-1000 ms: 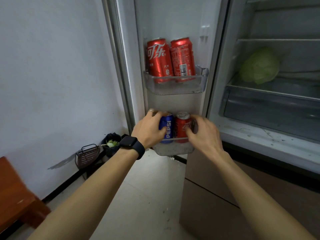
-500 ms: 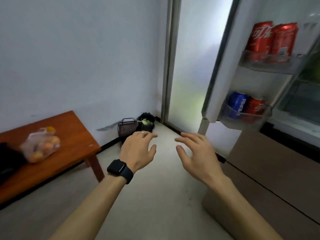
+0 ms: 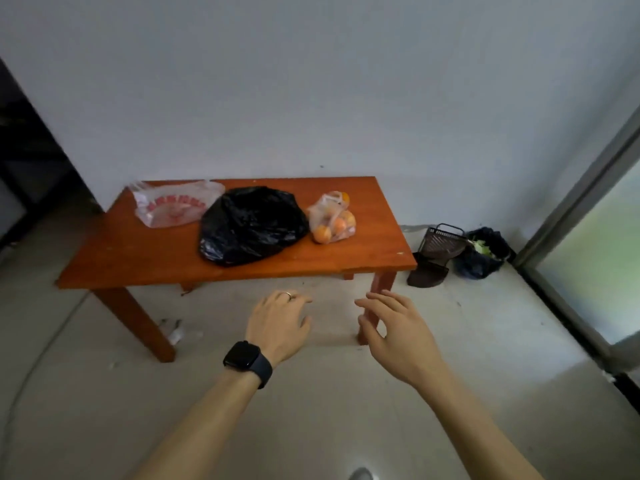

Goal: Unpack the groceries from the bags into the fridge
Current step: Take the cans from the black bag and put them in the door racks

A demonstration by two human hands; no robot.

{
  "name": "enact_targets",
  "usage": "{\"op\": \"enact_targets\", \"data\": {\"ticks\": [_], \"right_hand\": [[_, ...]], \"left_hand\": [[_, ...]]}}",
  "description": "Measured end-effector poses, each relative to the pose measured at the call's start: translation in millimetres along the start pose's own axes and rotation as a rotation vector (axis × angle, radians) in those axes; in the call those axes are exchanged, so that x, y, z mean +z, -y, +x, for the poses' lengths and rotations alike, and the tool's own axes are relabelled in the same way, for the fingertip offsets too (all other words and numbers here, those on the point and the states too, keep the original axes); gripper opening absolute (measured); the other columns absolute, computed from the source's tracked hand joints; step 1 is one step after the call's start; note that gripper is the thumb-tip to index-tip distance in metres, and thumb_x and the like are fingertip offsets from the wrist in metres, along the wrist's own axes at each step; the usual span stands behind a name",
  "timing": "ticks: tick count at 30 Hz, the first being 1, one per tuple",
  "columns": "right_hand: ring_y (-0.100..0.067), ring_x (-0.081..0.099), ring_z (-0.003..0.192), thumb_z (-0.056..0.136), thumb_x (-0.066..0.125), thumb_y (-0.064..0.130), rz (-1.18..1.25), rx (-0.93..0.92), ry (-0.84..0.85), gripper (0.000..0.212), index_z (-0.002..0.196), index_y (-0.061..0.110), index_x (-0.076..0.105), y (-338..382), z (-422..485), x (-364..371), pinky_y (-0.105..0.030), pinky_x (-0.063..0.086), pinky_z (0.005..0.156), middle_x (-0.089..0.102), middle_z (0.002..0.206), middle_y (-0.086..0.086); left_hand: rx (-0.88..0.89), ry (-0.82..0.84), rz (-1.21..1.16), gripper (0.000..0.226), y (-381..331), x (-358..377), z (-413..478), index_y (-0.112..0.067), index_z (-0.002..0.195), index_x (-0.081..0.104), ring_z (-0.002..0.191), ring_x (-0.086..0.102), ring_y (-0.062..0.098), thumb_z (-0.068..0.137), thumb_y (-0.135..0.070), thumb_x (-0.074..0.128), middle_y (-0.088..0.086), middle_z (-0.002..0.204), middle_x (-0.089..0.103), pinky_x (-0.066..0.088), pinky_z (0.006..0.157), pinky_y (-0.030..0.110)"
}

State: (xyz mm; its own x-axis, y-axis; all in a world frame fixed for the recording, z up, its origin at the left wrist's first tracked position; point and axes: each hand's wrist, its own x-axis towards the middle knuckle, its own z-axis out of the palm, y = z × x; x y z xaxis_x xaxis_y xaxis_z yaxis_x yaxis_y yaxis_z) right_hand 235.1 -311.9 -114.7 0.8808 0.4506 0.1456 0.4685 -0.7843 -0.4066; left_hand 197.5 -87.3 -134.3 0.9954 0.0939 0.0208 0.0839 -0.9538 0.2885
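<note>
Three bags lie on a low wooden table: a clear bag with red print at the left, a crumpled black bag in the middle, and a clear bag of oranges at the right. My left hand, with a ring and a black watch at the wrist, hovers empty over the floor in front of the table, fingers relaxed. Beside it my right hand is empty too, fingers loosely spread. The fridge is out of view.
A dark wire basket and a dark bin with green scraps stand on the floor right of the table. A frosted glass door with a grey frame runs along the right. Scraps of paper lie under the table.
I have turned left, away from the fridge door and its cans, to face the table. Both hands let go of the cans and now hang empty before me.
</note>
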Motion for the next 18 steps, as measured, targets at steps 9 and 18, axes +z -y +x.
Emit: {"op": "enact_targets", "data": {"ticks": [9,18], "right_hand": [[-0.010,0.030,0.143,0.102,0.042,0.048,0.088,-0.076,0.241,0.043,0.142,0.035,0.049,59.3,135.2,112.5,-0.028,0.026,0.115,0.049,0.147,0.014],[-0.022,0.044,0.134,0.101,0.051,0.041,0.184,0.047,0.425,0.046,0.143,0.024,0.046,83.9,280.7,184.2,-0.034,0.040,0.106,0.054,0.141,0.001]], "left_hand": [[-0.214,0.020,-0.039,0.043,154.1,-0.5,74.0,-0.033,0.139,0.049,0.129,0.046,0.017,0.097,-0.039,0.052,-0.005,0.139,0.052,0.042,0.104,0.035],[-0.229,0.065,-0.090,0.043,254.6,-18.2,188.4,-0.033,0.139,0.049,0.133,0.040,0.018,0.097,-0.038,0.052,-0.004,0.145,0.043,0.041,0.104,0.036]]}}
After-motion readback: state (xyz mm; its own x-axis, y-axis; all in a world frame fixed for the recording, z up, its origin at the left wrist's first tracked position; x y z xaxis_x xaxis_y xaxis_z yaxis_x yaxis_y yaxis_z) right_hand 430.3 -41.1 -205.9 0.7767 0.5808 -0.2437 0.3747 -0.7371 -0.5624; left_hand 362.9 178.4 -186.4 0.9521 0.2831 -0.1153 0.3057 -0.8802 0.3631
